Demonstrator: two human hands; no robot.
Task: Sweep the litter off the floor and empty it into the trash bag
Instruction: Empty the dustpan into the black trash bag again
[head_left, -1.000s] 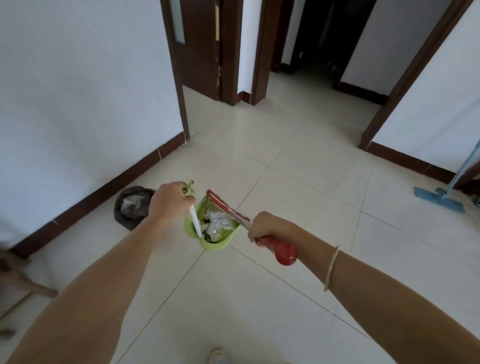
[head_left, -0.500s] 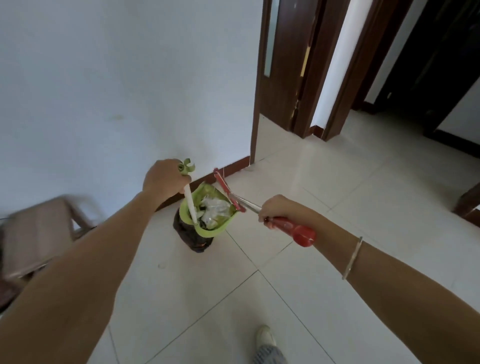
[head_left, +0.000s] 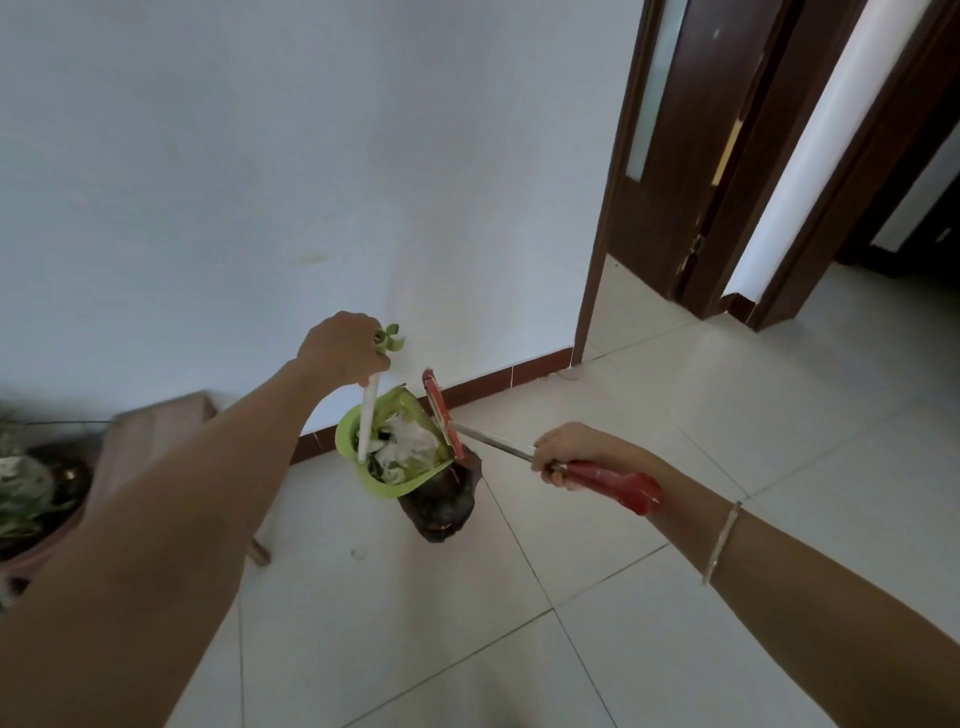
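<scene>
My left hand (head_left: 340, 353) grips the top of the white handle of a green dustpan (head_left: 387, 480), which hangs in the air full of white and clear litter (head_left: 408, 444). My right hand (head_left: 563, 452) holds the red broom (head_left: 608, 480) by its metal shaft and red grip, the red broom head (head_left: 441, 413) resting against the pan's right rim. A dark trash bag (head_left: 441, 501) stands on the tiled floor directly under and behind the pan, partly hidden by it.
A white wall with a brown skirting board (head_left: 498, 379) runs behind the bag. A wooden stool (head_left: 156, 431) and a potted plant (head_left: 31, 488) stand at the left. Dark wooden door frames (head_left: 618, 171) open to the right, with pale floor tiles (head_left: 727, 415) beyond.
I have walked toward the wall, so the trash bag went from left of the dustpan to directly beneath it. Both hands keep their grips; the stool and plant came into view.
</scene>
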